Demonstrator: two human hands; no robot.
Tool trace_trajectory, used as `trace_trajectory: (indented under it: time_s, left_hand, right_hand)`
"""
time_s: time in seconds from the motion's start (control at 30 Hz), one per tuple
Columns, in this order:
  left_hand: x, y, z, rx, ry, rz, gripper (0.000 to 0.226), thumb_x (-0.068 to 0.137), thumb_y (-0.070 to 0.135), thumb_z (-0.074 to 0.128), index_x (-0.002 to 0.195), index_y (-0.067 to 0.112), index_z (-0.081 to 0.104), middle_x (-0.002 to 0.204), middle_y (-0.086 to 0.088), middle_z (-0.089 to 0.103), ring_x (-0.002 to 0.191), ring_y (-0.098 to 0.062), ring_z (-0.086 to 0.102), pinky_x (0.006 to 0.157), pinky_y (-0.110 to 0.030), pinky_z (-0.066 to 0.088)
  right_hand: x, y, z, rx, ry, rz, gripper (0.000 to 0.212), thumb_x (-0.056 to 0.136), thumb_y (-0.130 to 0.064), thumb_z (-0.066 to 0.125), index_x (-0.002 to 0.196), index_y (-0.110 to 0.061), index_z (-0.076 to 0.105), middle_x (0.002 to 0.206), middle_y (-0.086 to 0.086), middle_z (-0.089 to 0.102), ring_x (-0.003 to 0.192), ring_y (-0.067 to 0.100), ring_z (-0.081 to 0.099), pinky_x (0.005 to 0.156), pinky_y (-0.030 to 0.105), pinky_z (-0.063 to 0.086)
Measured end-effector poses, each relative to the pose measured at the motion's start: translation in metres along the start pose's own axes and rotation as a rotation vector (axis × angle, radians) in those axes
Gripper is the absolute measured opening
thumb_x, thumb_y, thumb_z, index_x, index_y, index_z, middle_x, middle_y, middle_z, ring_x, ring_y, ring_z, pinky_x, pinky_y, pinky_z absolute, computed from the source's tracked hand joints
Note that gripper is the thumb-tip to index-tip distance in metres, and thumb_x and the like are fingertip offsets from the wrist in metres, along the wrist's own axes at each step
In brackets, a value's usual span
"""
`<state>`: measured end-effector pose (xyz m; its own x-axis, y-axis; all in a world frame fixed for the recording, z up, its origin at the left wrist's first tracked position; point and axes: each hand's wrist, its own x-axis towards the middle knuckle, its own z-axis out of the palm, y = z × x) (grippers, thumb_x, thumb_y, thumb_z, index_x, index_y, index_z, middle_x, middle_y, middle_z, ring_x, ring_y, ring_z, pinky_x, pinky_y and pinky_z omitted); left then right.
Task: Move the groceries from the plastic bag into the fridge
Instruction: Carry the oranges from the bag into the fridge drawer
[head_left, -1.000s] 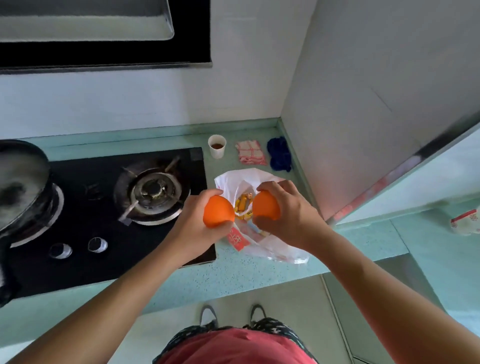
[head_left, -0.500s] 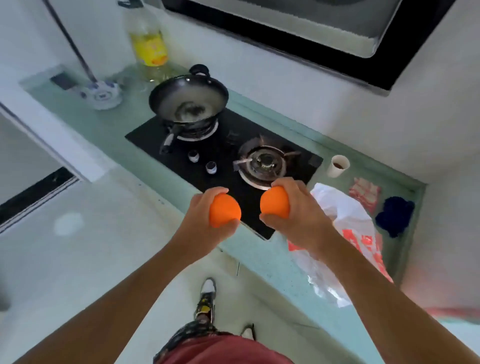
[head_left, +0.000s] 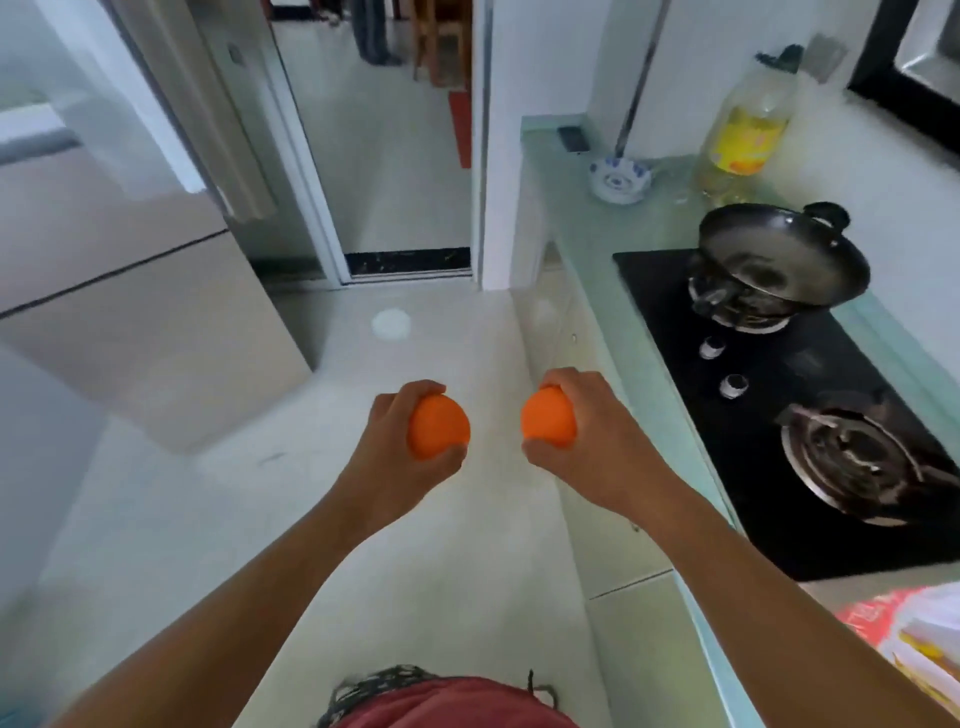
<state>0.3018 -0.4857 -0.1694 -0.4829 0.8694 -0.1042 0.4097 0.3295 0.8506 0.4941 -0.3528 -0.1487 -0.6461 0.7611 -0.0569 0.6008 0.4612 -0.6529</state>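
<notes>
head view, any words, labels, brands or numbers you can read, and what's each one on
Nothing here can be read.
Yellow label on the bottle: print too blurred to read.
Red print on the bag: too blurred to read.
The left orange and right orange: no sticker or mark shows.

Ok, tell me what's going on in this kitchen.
A person seems to be carrying groceries to the fridge. The left hand grips one orange and the right hand grips a second orange, both held over the floor beside the counter. The plastic bag lies on that counter at the lower right, with yellow items showing inside. The fridge stands on the left, its doors apparently closed.
</notes>
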Motion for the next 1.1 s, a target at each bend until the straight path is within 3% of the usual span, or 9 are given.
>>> trace_trajectory:
  time_s: [0.23,0.4,0.63,0.83,1.1]
  left_hand:
    - [-0.045,-0.079,-0.142,0.056,0.214,-0.082,0.068,0.08,0.031,0.081,0.133,0.04,0.039,0.135,0.003,0.038,0.108,-0.019,0.049,0.066,-0.008,0.042]
    - [-0.073,-0.13,-0.251,0.097,0.337,-0.128,0.071,0.081,0.033,0.08,0.137,0.038,0.037,0.141,0.003,0.035,0.11,-0.019,0.046,0.067,-0.011,0.042]
    - [-0.061,-0.158,-0.359,0.108,0.455,-0.127,0.072,0.08,0.032,0.081,0.137,0.039,0.037,0.137,0.005,0.034,0.113,-0.023,0.048,0.083,-0.032,0.055]
    - [-0.002,-0.176,-0.432,0.083,0.553,-0.11,0.068,0.08,0.031,0.08,0.134,0.041,0.04,0.13,0.007,0.034,0.106,-0.018,0.05,0.068,-0.012,0.046]
    - [0.115,-0.195,-0.521,0.101,0.676,-0.139,0.066,0.081,0.034,0.079,0.134,0.041,0.039,0.13,0.009,0.035,0.098,-0.009,0.051,0.064,-0.007,0.044]
  right_hand:
    - [0.042,-0.133,0.1,-0.024,-0.097,-0.209,0.063,0.078,-0.041,0.08,0.129,-0.036,0.044,0.131,-0.003,0.043,0.103,0.023,0.056,0.084,0.037,0.051]
    - [0.07,-0.235,0.174,0.016,-0.142,-0.342,0.062,0.079,-0.042,0.079,0.129,-0.037,0.043,0.13,-0.005,0.045,0.103,0.02,0.055,0.082,0.033,0.049]
    - [0.13,-0.338,0.226,0.044,-0.158,-0.461,0.063,0.079,-0.044,0.078,0.131,-0.039,0.042,0.132,-0.008,0.044,0.105,0.02,0.054,0.082,0.035,0.05]
    - [0.216,-0.402,0.257,0.048,-0.164,-0.546,0.061,0.079,-0.043,0.078,0.127,-0.042,0.041,0.128,-0.009,0.04,0.104,0.018,0.051,0.078,0.032,0.045]
    - [0.367,-0.481,0.296,0.1,-0.19,-0.638,0.064,0.078,-0.041,0.077,0.131,-0.038,0.041,0.131,-0.004,0.04,0.104,0.023,0.054,0.078,0.035,0.049]
